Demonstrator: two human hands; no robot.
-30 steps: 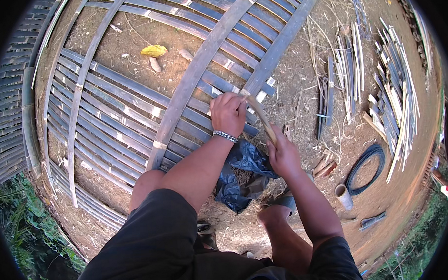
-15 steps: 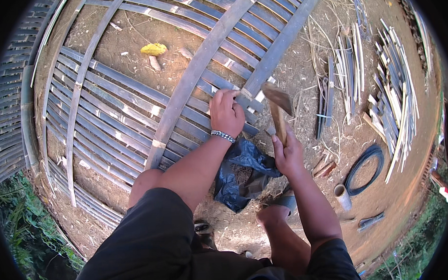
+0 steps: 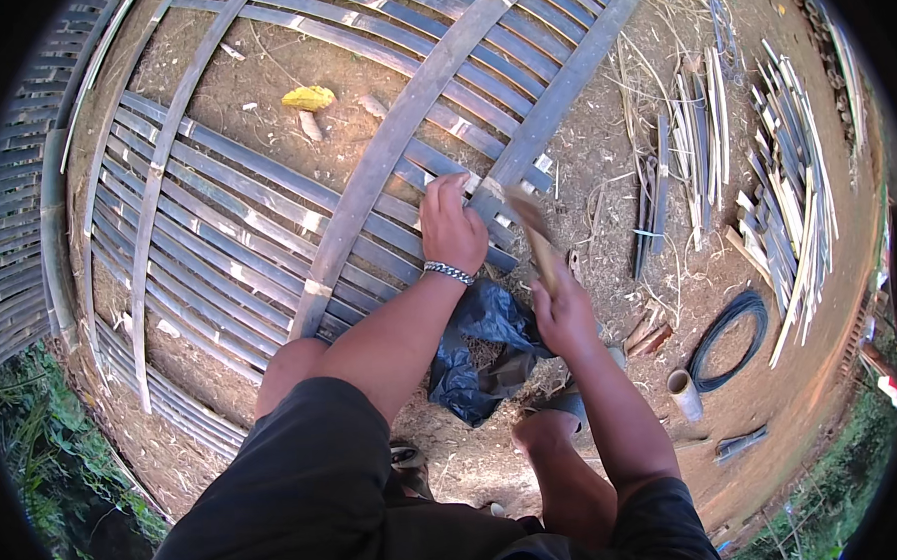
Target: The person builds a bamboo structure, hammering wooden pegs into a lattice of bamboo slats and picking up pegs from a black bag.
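Observation:
My left hand (image 3: 453, 225), with a chain bracelet at the wrist, rests on the bamboo lattice (image 3: 388, 148) near its lower right corner. Its fingers are curled together at a slat crossing. Whatever they may pinch is too small to make out. My right hand (image 3: 564, 315) grips a wooden-handled hammer (image 3: 541, 254), whose head is blurred by motion. That head is close to the end of the lattice's right-hand bar (image 3: 570, 84), just right of my left fingers. Below my hands, a black plastic bag (image 3: 465, 379) lies crumpled on the ground with its mouth open.
Bundles of split bamboo strips (image 3: 795, 195) lie to the right, with shorter strips (image 3: 703, 149) beside them. Nearer are a coil of black cord (image 3: 731, 340) and a bamboo tube (image 3: 685, 396). A yellow leaf (image 3: 307, 96) lies on the dirt inside the lattice.
The hammer has come down and leftward with my right hand, its head now nearer the bar's end. My left hand has barely shifted, still at the same crossing.

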